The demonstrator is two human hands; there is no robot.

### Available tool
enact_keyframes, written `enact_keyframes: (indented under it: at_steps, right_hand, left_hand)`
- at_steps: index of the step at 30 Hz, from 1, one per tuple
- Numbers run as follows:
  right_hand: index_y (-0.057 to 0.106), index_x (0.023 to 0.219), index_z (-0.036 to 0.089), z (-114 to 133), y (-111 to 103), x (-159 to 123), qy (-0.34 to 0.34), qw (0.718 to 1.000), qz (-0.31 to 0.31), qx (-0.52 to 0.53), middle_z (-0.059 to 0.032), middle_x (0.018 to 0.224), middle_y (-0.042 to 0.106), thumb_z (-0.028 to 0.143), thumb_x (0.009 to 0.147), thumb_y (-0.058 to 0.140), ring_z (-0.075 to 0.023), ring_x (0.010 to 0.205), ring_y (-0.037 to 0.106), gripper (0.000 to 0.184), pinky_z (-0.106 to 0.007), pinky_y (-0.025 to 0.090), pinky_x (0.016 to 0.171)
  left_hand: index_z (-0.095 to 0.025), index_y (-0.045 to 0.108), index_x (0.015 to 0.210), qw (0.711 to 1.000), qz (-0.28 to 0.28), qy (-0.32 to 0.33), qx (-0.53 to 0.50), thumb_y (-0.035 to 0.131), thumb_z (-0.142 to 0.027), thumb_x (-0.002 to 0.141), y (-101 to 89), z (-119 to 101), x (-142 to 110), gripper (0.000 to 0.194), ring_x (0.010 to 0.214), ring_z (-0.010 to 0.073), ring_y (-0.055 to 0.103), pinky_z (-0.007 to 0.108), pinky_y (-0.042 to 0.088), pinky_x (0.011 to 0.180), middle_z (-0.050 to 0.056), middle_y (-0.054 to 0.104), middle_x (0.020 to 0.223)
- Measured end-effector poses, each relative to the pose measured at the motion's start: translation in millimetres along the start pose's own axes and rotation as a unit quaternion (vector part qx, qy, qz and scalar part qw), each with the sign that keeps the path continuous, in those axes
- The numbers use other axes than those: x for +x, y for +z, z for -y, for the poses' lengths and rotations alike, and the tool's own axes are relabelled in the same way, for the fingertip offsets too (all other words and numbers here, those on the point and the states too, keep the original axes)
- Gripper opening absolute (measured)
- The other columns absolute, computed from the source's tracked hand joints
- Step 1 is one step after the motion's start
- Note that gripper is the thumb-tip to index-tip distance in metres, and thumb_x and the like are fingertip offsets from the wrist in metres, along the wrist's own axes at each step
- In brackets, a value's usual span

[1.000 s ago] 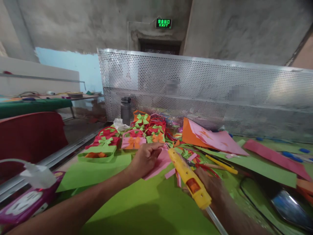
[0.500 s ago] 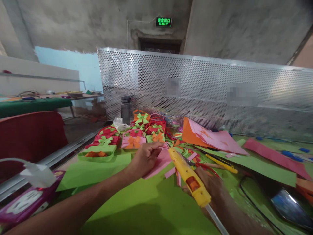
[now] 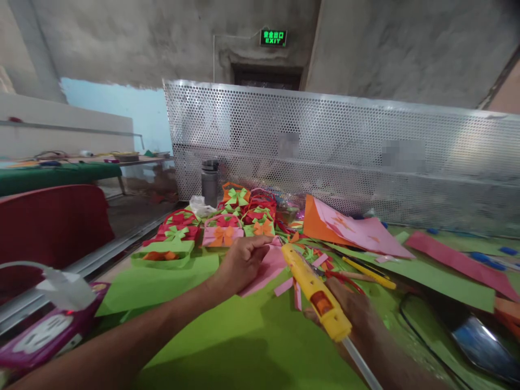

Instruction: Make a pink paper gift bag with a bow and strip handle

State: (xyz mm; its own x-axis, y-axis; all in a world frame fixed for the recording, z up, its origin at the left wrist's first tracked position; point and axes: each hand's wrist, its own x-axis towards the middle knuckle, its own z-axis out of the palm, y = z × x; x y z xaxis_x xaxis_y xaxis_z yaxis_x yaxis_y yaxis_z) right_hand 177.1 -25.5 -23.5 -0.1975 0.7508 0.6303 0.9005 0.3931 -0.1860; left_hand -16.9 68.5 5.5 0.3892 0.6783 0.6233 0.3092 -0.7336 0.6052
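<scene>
My right hand [image 3: 345, 303] is wrapped round a yellow hot glue gun [image 3: 311, 284], with a clear glue stick [image 3: 359, 360] jutting from its rear. The gun's tip points forward, close beside my left fingertips. My left hand [image 3: 246, 262] is closed, thumb and forefinger pinching a small pink paper strip [image 3: 277, 240]. Under that hand lies a sheet of pink paper [image 3: 268, 271] on the green surface [image 3: 244, 346]. Whether the gun's tip touches the strip, I cannot tell. Cut paper scraps [image 3: 320, 260] lie just right of the pink sheet.
Small paper bags with bows [image 3: 222, 235] stand behind my left hand, near a grey bottle [image 3: 209, 184]. At right are coloured sheets [image 3: 365, 233], a yellow-handled tool [image 3: 369, 272], and a phone [image 3: 485, 344]. A purple power bank [image 3: 52, 333] sits at left. A perforated metal panel [image 3: 325, 124] rises behind.
The glue gun's tip has shifted very slightly right, away from my left fingertips. My left hand keeps its pinch in nearly the same place.
</scene>
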Motion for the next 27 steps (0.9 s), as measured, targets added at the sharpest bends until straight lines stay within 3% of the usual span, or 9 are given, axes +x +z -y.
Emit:
enact_keyframes:
  at_steps: [7,13,17,21,27]
  right_hand:
    - [0.04,0.072,0.024,-3.5,6.4,-4.5,0.0,1.0,0.009,0.021,0.0006,0.053,0.055,0.033,0.074,0.047,-0.0167,0.042,0.052,0.012,-0.025,0.03,0.041]
    - [0.039,0.07,0.024,0.8,1.4,-1.6,-0.006,1.0,-0.005,0.003,0.001,0.054,0.054,0.032,0.074,0.049,-0.0161,0.044,0.052,0.013,-0.024,0.032,0.043]
    - [0.041,0.07,0.024,2.1,1.3,-1.8,0.009,1.0,0.022,0.003,0.0019,0.051,0.053,0.027,0.072,0.051,-0.0152,0.041,0.05,0.011,-0.024,0.029,0.041]
    - [0.041,0.069,0.024,-0.7,1.8,-2.3,-0.006,1.0,0.001,-0.013,0.0015,0.053,0.054,0.027,0.072,0.051,-0.0153,0.044,0.051,0.01,-0.024,0.03,0.043]
    - [0.043,0.072,0.024,-2.7,4.2,-3.4,-0.001,1.0,0.018,-0.002,0.0042,0.05,0.053,0.026,0.074,0.049,-0.0144,0.04,0.051,0.006,-0.023,0.029,0.041]
  left_hand:
    - [-0.013,0.067,0.08,1.0,0.007,-0.003,0.002,0.04,-0.012,0.076,0.7,-1.4,0.9,0.028,0.049,0.0089,0.045,0.017,0.037,0.051,-0.003,0.055,0.055]
    - [-0.014,0.068,0.083,1.0,-0.005,-0.006,-0.001,0.04,-0.011,0.075,-0.1,-3.7,1.8,0.029,0.044,0.0079,0.039,0.017,0.036,0.05,-0.005,0.048,0.049]
    - [-0.014,0.068,0.083,1.0,0.005,-0.004,-0.001,0.041,-0.011,0.075,0.7,-2.4,0.7,0.029,0.047,0.0083,0.043,0.017,0.038,0.052,-0.004,0.053,0.053]
    - [-0.013,0.068,0.085,1.0,-0.003,0.005,-0.007,0.041,-0.011,0.075,0.9,-1.4,0.2,0.029,0.053,0.0095,0.049,0.017,0.04,0.056,-0.001,0.059,0.06]
    - [-0.015,0.069,0.086,1.0,0.0,-0.007,-0.005,0.04,-0.01,0.076,0.8,-1.3,0.3,0.03,0.048,0.0084,0.045,0.017,0.039,0.053,-0.004,0.053,0.052]
